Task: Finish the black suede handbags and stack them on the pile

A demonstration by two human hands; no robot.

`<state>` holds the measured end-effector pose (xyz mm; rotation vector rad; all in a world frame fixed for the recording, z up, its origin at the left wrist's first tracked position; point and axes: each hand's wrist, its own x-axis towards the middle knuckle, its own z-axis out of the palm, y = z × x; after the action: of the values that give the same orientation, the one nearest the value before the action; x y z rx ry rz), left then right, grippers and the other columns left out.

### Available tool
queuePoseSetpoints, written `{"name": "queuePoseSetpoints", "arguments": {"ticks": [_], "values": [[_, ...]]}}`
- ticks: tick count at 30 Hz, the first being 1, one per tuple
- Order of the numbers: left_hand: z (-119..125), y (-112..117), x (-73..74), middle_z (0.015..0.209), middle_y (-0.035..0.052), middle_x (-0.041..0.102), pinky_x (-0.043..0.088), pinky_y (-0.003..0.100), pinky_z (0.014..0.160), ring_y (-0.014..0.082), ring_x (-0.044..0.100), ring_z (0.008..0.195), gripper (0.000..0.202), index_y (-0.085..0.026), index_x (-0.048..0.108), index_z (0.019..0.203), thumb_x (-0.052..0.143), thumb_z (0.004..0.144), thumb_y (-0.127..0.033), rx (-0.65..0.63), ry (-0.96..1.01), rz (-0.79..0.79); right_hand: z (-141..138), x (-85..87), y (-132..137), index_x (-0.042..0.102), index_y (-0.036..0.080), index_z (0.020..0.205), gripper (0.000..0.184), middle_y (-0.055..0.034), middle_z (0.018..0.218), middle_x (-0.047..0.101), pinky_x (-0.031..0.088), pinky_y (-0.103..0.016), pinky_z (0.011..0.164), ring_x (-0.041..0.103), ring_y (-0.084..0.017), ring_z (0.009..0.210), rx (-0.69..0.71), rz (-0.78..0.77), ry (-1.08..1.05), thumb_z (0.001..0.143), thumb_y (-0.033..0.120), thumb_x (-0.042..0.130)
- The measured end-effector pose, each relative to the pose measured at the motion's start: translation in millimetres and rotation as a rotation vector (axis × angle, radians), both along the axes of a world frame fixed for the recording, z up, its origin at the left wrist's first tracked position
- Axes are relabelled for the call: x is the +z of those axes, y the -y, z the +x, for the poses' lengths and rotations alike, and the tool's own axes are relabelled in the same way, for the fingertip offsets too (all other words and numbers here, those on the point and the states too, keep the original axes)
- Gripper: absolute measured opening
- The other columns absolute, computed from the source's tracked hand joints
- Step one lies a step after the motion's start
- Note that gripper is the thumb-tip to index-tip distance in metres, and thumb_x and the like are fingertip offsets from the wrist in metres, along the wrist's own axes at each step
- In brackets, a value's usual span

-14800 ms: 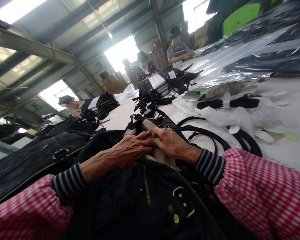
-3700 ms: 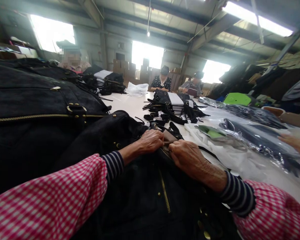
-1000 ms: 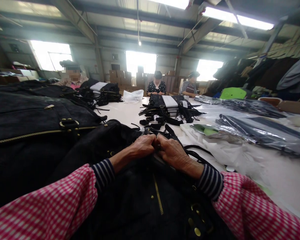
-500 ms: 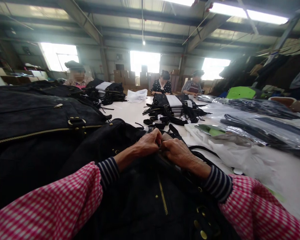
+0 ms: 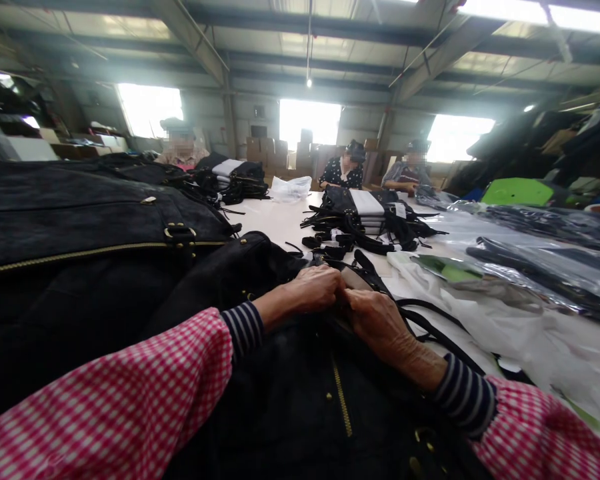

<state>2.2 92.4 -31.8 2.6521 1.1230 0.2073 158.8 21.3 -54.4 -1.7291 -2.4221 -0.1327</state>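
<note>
A black suede handbag (image 5: pixel 300 393) with gold zipper and studs lies in front of me on the white table (image 5: pixel 275 223). My left hand (image 5: pixel 314 288) and my right hand (image 5: pixel 375 318) meet at the bag's top opening, knuckles up, fingers curled and pinched together. What they pinch is hidden between them; a bit of tan lining (image 5: pixel 356 279) shows just beyond. The bag's black straps (image 5: pixel 430 327) trail off to the right.
A tall stack of black bags (image 5: pixel 80 233) rises on my left. Piles of bags and loose straps (image 5: pixel 370 220) lie mid-table, plastic-wrapped items (image 5: pixel 530 267) and white tissue (image 5: pixel 490 320) to the right. Three other people sit at the far end and far left.
Over the last second my view has swung slightly left. My hands stay pinched together at the bag's opening, with the right hand drawn a little nearer to me.
</note>
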Motion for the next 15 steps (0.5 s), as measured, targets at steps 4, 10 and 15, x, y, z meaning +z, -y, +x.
{"name": "queuePoseSetpoints", "arguments": {"ticks": [4, 10, 15], "values": [[5.2, -5.6, 8.2, 0.071, 0.0041, 0.064, 0.043, 0.026, 0.063, 0.0212, 0.063, 0.077, 0.014, -0.02, 0.071, 0.075, 0.059, 0.072, -0.014, -0.039, -0.072, -0.026, -0.8, -1.8, 0.1, 0.061, 0.014, 0.118, 0.029, -0.0101, 0.097, 0.075, 0.039, -0.031, 0.069, 0.071, -0.025, 0.091, -0.026, 0.023, 0.01, 0.093, 0.009, 0.048], [14.1, -20.0, 4.9, 0.071, 0.007, 0.064, 0.043, 0.027, 0.056, 0.0225, 0.063, 0.07, 0.012, -0.017, 0.069, 0.075, 0.063, 0.074, -0.027, -0.079, -0.11, 0.0, 0.1, -3.1, -1.3, 0.051, 0.014, 0.127, 0.039, -0.01, 0.094, 0.075, 0.035, -0.031, 0.064, 0.071, -0.027, 0.087, -0.054, 0.04, 0.012, 0.088, 0.009, 0.053], [17.1, -28.3, -1.6, 0.068, 0.0067, 0.063, 0.044, 0.027, 0.055, 0.0227, 0.064, 0.068, 0.011, -0.017, 0.069, 0.073, 0.067, 0.073, -0.028, -0.103, -0.143, 0.003, 1.7, -3.8, -4.0, 0.05, 0.014, 0.126, 0.037, -0.0089, 0.094, 0.074, 0.033, -0.032, 0.064, 0.071, -0.027, 0.087, -0.048, 0.021, 0.003, 0.089, 0.012, 0.054]]}}
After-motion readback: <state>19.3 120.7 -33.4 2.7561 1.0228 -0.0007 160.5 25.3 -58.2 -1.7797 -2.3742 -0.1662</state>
